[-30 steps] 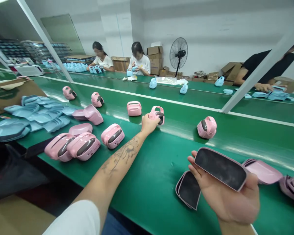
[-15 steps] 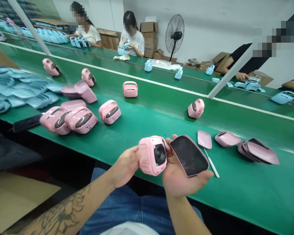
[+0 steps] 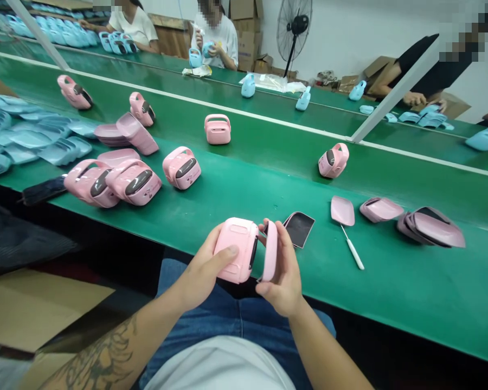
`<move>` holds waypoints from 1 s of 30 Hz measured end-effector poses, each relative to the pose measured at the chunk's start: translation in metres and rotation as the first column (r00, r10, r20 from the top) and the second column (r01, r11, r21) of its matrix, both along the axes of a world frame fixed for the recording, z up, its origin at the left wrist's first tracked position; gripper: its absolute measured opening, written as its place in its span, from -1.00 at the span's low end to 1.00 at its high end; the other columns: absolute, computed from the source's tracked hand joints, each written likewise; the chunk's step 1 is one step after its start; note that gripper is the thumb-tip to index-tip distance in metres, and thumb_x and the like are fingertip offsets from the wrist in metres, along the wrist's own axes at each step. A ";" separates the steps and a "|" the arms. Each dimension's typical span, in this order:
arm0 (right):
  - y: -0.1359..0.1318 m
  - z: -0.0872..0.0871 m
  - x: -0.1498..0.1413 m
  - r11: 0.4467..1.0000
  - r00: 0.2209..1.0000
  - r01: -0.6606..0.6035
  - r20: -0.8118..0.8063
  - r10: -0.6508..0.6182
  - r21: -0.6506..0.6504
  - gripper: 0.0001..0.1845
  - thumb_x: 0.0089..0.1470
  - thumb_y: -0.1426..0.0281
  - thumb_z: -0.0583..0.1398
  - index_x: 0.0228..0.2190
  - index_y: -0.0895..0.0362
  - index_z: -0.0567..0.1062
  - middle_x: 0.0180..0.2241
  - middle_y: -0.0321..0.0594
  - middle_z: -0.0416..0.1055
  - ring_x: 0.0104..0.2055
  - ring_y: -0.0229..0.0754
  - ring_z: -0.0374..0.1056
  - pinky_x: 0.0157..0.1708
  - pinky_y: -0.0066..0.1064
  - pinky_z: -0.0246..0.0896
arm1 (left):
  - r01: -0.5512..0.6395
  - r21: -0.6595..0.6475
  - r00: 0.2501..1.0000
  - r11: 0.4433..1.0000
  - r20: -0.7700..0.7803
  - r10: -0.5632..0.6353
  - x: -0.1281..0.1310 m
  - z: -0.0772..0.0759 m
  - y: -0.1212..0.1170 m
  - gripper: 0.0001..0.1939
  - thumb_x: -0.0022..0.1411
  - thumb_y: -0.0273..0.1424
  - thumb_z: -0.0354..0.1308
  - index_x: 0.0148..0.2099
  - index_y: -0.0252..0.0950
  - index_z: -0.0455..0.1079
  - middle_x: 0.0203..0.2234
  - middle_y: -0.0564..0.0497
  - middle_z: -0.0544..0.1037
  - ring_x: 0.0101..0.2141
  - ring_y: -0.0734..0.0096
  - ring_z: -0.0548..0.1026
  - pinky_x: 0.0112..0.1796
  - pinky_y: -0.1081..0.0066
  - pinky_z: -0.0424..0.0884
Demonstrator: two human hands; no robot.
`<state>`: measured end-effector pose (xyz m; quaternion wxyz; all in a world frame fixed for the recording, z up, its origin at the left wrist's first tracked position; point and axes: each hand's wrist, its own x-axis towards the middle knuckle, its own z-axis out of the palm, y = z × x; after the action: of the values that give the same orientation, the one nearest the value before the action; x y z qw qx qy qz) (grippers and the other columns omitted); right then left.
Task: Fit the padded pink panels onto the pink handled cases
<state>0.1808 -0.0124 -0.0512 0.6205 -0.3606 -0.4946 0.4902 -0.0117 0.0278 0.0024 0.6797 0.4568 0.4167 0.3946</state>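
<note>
My left hand (image 3: 205, 273) grips a pink speaker body (image 3: 238, 244), its thumb lying across the side. Facing it on the right, my right hand (image 3: 287, 271) holds a curved pink speaker panel (image 3: 270, 252) on edge between thumb and fingers. A narrow gap separates the panel from the body's dark front. Just behind my right hand, a dark-faced panel (image 3: 300, 230) lies on the bench. To its right is a loose pink panel (image 3: 342, 210), with a white-handled tool (image 3: 353, 248) touching its lower edge.
Finished-looking pink speakers (image 3: 134, 181) stand at left beside stacked light-blue panels (image 3: 36, 135). More pink panels (image 3: 433, 227) are piled at right. Single pink speakers (image 3: 217, 130) sit on the green strip beyond. Several people work across the bench; a slanted post (image 3: 394, 89) rises at right.
My right hand has turned from palm-up to upright, bringing the pink panel up to the speaker. The speaker has rotated, its cone now out of sight. A dark-faced panel now shows on the bench.
</note>
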 end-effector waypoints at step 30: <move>-0.010 0.011 0.020 0.956 0.633 -0.064 0.753 -0.182 0.285 0.26 0.15 0.02 0.46 0.58 0.01 -0.09 0.47 0.24 0.14 0.51 0.35 0.18 0.40 0.38 0.28 | 0.080 -0.049 0.996 0.996 0.031 -0.078 0.016 -0.008 -0.001 -0.16 0.12 -0.12 0.57 0.31 -0.34 0.37 0.19 -0.26 0.58 0.17 -0.05 0.54 0.11 0.15 0.49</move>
<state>0.2008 -0.0228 -0.0406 0.4102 -0.4581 -0.7650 0.1913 0.0046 0.0270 -0.0060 0.7118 0.4501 0.3982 0.3635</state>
